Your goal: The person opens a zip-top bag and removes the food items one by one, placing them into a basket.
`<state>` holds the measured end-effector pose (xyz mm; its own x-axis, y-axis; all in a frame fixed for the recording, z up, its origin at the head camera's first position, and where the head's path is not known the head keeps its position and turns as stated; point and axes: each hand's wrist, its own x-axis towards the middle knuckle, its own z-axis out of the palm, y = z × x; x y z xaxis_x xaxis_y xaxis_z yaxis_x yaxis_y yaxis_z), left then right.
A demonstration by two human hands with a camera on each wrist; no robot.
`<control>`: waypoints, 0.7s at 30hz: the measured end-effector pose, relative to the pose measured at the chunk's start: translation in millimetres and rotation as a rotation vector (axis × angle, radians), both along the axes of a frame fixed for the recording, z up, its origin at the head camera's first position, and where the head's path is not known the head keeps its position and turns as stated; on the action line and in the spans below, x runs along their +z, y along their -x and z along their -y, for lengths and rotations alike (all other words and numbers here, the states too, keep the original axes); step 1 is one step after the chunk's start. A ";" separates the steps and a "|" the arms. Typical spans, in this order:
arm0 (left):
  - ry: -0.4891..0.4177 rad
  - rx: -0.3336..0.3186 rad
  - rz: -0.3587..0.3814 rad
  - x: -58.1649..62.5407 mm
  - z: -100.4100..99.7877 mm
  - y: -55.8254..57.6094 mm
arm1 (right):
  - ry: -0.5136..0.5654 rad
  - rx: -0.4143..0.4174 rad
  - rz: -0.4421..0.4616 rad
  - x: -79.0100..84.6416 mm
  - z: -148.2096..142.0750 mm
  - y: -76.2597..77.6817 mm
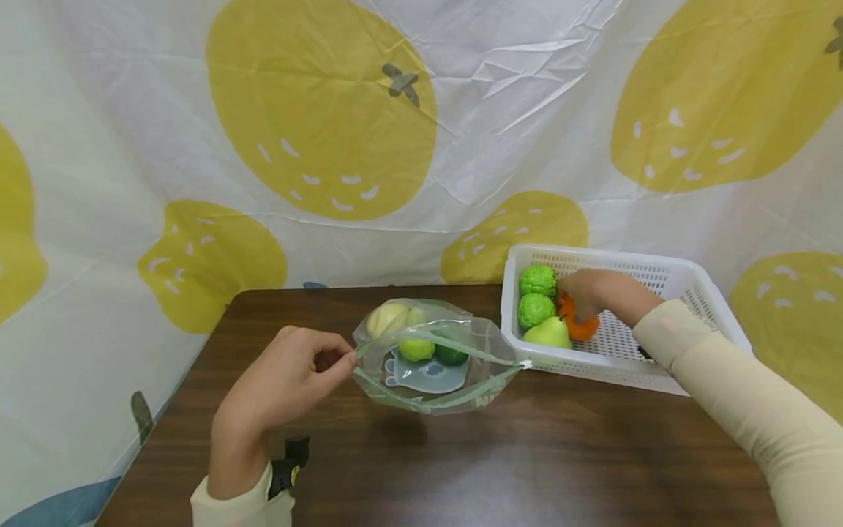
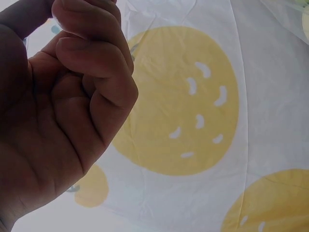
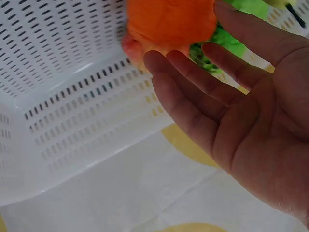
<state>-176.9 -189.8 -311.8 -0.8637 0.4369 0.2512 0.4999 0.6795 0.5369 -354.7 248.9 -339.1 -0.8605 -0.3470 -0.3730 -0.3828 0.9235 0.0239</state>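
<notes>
In the head view my left hand (image 1: 286, 380) pinches the left rim of a clear zip bag (image 1: 487, 344) with thumb and fingertips. Seen through the bag are a pale yellow-green fruit (image 1: 385, 320), a lime-green fruit (image 1: 417, 350) and a dark green one (image 1: 451, 356). My right hand (image 1: 589, 289) reaches into a white perforated basket (image 1: 698, 274). In the right wrist view its spread, slightly bent fingers lie right at a wrinkled bright orange item (image 3: 169, 24). Two bumpy green fruits (image 1: 536, 311) and a green pear (image 1: 549, 334) lie beside it.
The basket stands at the back right of a dark wooden table (image 1: 408, 468), close to the bag's white zip slider (image 1: 525, 364). Behind the table hangs a white cloth (image 1: 487, 146) printed with yellow fruit. The left wrist view shows mostly my curled fingers and this cloth.
</notes>
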 end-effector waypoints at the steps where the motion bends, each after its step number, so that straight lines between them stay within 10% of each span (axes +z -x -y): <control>1: 0.003 0.001 0.001 -0.1 -0.3 0.1 | -0.003 -0.003 -0.011 2.8 0.6 0.1; 12: -0.009 0.007 0.003 -1.7 -2.0 -1.4 | 0.078 0.005 -0.164 77.6 9.6 -28.3; 21: -0.005 0.005 -0.013 -0.6 -1.1 -0.4 | 0.177 0.069 -0.307 116.5 47.6 -99.3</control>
